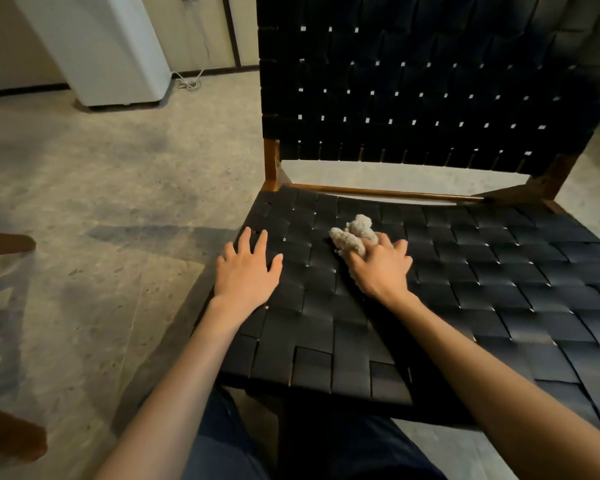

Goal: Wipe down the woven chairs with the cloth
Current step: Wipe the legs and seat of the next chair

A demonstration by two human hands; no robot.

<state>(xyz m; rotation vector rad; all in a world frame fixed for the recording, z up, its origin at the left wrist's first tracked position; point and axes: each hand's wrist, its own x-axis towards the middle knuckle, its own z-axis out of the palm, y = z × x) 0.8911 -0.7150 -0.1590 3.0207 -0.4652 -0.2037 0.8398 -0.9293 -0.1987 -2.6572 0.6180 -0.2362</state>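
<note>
The right hand (381, 268) grips the cloth (352, 233) on the chair seat (499, 278). Left of that grip, nearby, the left hand (246, 271) rests flat on the same seat. The backrest (430, 81) rises behind the grip.

Speckled stone floor (118, 188) carries everything I see: woven chair (430, 81) at right, white appliance (111, 53) back left, coiled white cable (187, 83) just beside its base. On the chair's black strap seat (499, 271): bunched beige cloth (352, 233), left of middle, right hand (381, 268) gripping it. Left hand (246, 275) lies flat near the seat's left edge, fingers spread, apart from the cloth.
</note>
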